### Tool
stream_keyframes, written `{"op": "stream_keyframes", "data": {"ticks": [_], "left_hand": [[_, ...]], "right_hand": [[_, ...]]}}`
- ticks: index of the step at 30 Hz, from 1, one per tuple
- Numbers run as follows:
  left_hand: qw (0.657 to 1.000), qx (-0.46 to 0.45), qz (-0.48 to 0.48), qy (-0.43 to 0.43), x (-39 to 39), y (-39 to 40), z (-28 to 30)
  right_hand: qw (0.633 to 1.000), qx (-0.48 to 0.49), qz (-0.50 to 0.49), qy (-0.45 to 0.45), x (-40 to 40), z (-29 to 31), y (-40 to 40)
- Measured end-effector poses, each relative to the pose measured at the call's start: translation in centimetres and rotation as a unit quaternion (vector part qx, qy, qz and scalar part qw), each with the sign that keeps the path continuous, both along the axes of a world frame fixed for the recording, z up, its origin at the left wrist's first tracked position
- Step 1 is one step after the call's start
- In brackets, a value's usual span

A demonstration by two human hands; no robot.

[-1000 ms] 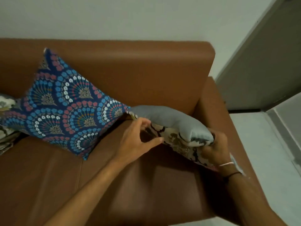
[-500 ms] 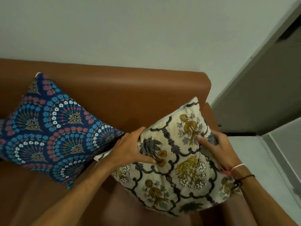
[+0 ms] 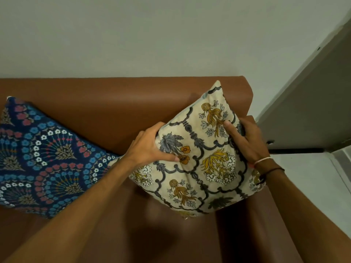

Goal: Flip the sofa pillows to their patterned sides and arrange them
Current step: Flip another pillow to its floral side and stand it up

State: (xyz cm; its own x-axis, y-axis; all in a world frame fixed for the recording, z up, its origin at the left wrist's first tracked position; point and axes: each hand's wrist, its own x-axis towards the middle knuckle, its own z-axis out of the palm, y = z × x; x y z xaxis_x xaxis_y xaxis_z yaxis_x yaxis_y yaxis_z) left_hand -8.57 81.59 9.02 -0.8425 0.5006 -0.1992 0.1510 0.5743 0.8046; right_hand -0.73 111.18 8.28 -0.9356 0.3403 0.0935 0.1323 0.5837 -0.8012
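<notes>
two pillows patterned side up, cream one between two hands

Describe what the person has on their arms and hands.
Both forearms are bare, with no sleeves in view. The right hand has two bands at its wrist: a thin pale pinkish band and a dark cord just behind it. The left hand wears nothing.

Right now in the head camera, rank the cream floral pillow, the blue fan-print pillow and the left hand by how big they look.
1 and 2. Cream floral pillow and blue fan-print pillow: look alike in size; the blue one is cut off by the frame edge, so I won't rank them.
3. Left hand: clearly smallest.
</notes>
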Motion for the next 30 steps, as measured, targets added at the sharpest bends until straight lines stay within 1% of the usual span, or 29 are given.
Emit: {"op": "stream_keyframes", "data": {"ticks": [4,8,12,19,26,30], "left_hand": [[1.000,-0.013,0.003,-0.003,-1.4,0.3,-0.8],[1.000,-0.024,0.010,-0.006,-1.4,-0.1,-2.0],[1.000,0.013,0.027,-0.004,-0.8,-1.1,-2.9],[0.997,0.052,0.050,0.041,-0.4,-1.3,-2.6],[0.997,0.060,0.043,0.038,-0.5,-1.2,-3.1],[0.995,0.066,0.047,0.065,-0.1,-1.1,-3.2]], "right_hand": [[1.000,-0.004,0.013,-0.006,-1.0,-0.5,0.4],[0.999,0.019,0.027,-0.007,0.7,-1.0,0.5],[0.998,0.036,0.049,-0.030,3.7,-2.8,0.0],[0.997,0.039,0.008,0.061,1.8,-2.7,-1.2],[0.996,0.044,-0.023,0.080,2.8,-3.6,-2.1],[0.994,0.045,-0.048,0.088,3.2,-3.9,-2.7]]}}
